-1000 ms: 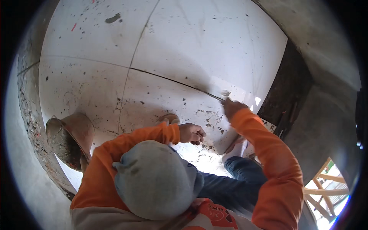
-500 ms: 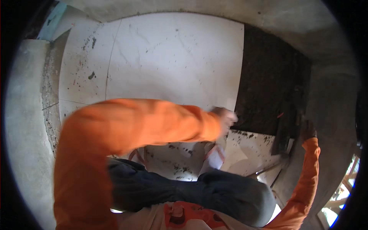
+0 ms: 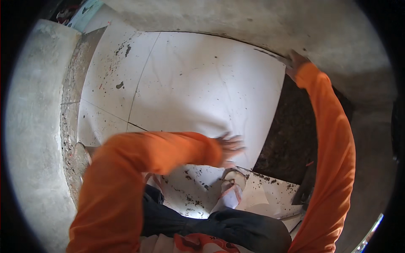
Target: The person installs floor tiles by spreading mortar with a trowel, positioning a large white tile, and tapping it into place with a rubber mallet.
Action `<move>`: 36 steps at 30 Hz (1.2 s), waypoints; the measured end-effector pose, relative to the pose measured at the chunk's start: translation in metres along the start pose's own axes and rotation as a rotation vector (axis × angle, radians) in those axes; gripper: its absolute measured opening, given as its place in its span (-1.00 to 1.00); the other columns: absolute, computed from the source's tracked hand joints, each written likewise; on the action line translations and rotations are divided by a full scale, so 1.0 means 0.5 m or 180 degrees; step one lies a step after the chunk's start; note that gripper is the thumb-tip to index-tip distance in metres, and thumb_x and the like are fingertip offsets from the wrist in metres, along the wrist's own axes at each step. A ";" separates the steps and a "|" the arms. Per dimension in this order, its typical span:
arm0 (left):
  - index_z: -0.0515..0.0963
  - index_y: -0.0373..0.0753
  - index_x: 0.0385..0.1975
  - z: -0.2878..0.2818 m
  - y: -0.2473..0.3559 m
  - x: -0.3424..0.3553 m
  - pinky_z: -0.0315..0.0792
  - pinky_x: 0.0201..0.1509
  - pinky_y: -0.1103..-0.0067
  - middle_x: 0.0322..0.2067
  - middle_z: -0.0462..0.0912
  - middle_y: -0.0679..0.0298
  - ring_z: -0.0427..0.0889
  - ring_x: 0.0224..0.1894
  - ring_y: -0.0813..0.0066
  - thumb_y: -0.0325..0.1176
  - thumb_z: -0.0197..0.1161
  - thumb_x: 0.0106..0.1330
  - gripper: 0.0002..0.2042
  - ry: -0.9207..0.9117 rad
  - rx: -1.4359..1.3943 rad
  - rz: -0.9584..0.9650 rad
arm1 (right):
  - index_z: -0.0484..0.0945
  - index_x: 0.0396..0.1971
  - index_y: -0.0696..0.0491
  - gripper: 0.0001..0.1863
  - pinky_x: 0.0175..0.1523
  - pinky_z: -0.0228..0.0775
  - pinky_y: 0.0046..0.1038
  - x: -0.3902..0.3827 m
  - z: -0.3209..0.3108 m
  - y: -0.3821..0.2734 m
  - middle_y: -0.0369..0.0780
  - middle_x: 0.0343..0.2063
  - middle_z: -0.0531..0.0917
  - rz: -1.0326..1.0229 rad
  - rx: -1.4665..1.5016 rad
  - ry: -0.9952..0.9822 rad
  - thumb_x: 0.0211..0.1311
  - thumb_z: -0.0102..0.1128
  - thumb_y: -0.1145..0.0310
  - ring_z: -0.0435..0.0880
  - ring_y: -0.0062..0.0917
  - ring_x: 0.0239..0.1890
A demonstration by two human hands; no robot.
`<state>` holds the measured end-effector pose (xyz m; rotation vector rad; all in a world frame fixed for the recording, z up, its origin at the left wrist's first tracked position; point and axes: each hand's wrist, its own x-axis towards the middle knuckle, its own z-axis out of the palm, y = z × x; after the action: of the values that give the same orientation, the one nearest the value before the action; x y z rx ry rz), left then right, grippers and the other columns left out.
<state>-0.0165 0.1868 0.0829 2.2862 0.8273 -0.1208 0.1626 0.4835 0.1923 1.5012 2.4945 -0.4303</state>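
A large white marble-look floor tile (image 3: 198, 80) lies before me, its right edge beside a bare dark bed. My left hand (image 3: 231, 147) is over the tile's near right part, its fingers spread and slightly blurred. Whether the palm touches the surface is unclear. At the tile's far right corner, against the wall, my right hand (image 3: 297, 63) has its fingers bent around the edge. The fingertips there are partly hidden.
The dark rough bed (image 3: 287, 130) fills the gap at right. Concrete walls rise behind (image 3: 253, 21) and at left (image 3: 38, 109). Dirt-specked tiles (image 3: 185, 185) lie under my feet; a dark object (image 3: 303, 189) sits near my right forearm.
My right hand has moved from the near right side of the bed to the tile's far corner. My left hand has shifted left, fingers now spread. The view has shifted too.
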 end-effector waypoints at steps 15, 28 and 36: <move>0.39 -0.29 -0.03 0.011 -0.215 -0.544 0.41 -0.04 0.39 -0.17 0.56 0.09 0.54 -0.12 0.13 -0.29 0.15 0.19 -0.63 0.1556 -0.2117 -0.1410 | 0.54 -0.19 0.01 -0.68 0.06 0.38 -0.27 0.376 0.003 -0.419 -0.12 -0.15 0.58 0.0306 -0.1707 -0.0431 0.03 0.23 0.24 0.53 -0.22 -0.07; 0.43 -0.37 -0.08 -0.011 -0.224 -0.708 0.44 -0.04 0.50 -0.21 0.60 0.05 0.59 -0.14 0.29 -0.35 0.08 0.24 -0.70 0.3001 -0.2578 -0.2529 | 0.55 -0.22 0.16 -0.60 -0.03 0.41 -0.34 0.409 0.143 -0.357 -0.03 -0.19 0.58 -0.0111 -0.2665 0.0256 0.16 0.04 0.11 0.56 -0.14 -0.14; 0.41 -0.39 -0.08 -0.009 -0.256 -0.663 0.46 -0.08 0.54 -0.23 0.61 0.09 0.61 -0.17 0.35 -0.39 0.08 0.24 -0.71 0.3770 -0.3084 -0.2125 | 0.56 -0.20 0.10 -0.68 0.00 0.40 -0.27 0.371 0.131 -0.376 -0.01 -0.16 0.57 -0.0313 -0.3001 -0.0200 0.23 -0.12 0.28 0.59 -0.24 -0.13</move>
<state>-0.3556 0.0854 0.1126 0.9293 1.6897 1.1638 -0.0891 0.5312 0.0999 0.9438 2.1821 0.6083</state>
